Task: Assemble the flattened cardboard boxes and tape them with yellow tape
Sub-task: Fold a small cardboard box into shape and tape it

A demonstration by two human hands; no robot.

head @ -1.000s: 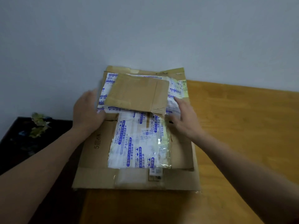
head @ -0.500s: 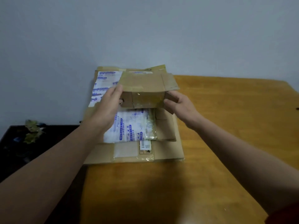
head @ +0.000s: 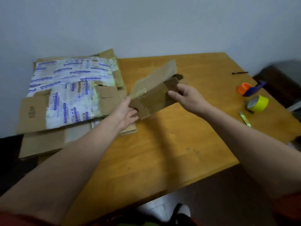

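The small box [head: 153,97] hangs just right of the flattened stack [head: 73,88] — grip of the left hand [head: 125,111] curled round its near end, right hand [head: 187,97] pinching a flap — yellow tape [head: 258,103] well right.

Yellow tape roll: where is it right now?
In the head view, the yellow tape roll lies near the table's right edge, just nearer the person than the orange-and-blue dispenser.

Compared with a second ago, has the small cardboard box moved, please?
Yes. The small cardboard box has shifted right, off the stack of flattened boxes, and is now held over the wooden table.
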